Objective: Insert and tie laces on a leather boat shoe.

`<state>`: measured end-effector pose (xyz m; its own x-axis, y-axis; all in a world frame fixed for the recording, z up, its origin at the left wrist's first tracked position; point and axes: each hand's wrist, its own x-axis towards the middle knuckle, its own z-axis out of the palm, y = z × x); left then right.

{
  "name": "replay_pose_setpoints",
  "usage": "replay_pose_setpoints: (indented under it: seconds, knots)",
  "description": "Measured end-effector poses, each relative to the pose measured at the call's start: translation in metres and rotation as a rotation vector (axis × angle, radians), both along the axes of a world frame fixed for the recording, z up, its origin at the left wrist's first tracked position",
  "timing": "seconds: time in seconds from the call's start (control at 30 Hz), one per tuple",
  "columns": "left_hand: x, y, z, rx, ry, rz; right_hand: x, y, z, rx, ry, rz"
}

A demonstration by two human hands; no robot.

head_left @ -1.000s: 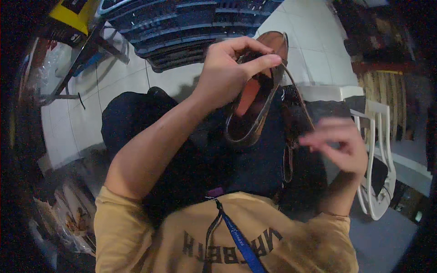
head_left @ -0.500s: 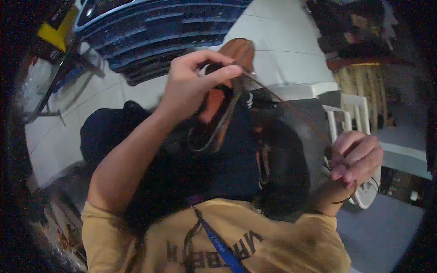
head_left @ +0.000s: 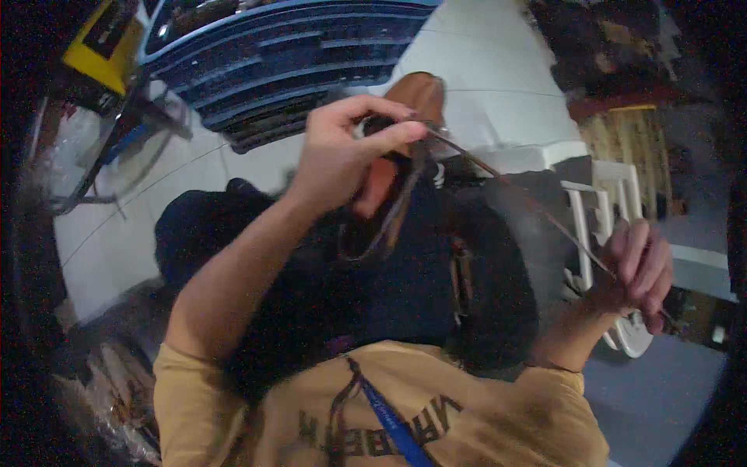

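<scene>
Shoe (head_left: 377,187) lies centre, above the lap (head_left: 405,292), one end pointing away from the wearer. Left hand (head_left: 338,156) sits at its left side and across its middle. Strap (head_left: 517,189) runs from the left fingertips rightward and nearer the body, over the right leg, to the right hand (head_left: 642,265), which is well apart from the shoe. Beyond the shoe, ahead and leftward: crate stack (head_left: 288,74) over the floor (head_left: 490,66). Box (head_left: 101,58) is left of the stack. Chair (head_left: 618,170) stands at far right, partly behind the right hand (its lower part is mostly hidden). Lanyard (head_left: 389,420) lies on the shirt (head_left: 506,424), nearest.
</scene>
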<state>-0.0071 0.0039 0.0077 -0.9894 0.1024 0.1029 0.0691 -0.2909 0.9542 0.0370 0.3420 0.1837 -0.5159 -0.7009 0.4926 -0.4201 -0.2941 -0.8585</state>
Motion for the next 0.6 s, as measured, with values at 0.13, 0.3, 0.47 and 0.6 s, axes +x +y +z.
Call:
replay_pose_setpoints:
  seconds: [0.13, 0.3, 0.47, 0.6]
  knots:
    - [0.0, 0.003, -0.005, -0.008, 0.047, 0.021, -0.008, -0.029, -0.018, -0.098, -0.15, 0.082]
    - [0.004, -0.003, -0.005, 0.038, 0.028, 0.014, 0.009, -0.085, -0.045, -0.101, -0.289, -0.434]
    - [0.004, -0.002, -0.004, -0.014, 0.037, 0.018, 0.004, -0.124, -0.053, 0.146, -0.326, -0.716]
    - [0.002, -0.002, -0.008, 0.044, 0.108, 0.033, 0.002, -0.128, -0.057, 0.233, -0.332, -0.804]
